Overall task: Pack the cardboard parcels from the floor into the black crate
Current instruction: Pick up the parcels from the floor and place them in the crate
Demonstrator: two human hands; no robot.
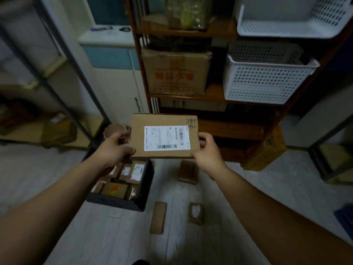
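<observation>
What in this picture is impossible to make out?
Head view:
- Print on the label of the held parcel: too small, blurred.
- Far end of the black crate: hidden behind the left hand and the parcel.
- Fingers of the right hand: under the parcel.
- A blue object: cut off by the right edge.

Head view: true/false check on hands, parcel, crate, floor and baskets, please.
1. The left hand and right hand both grip the flat parcel. True.
2. Three small parcels lie on the floor to the right of the black crate. True.
3. The black crate is empty. False: several packed parcels are already inside.
4. The white baskets stand on the floor. False: they sit on the wooden shelves.
</observation>
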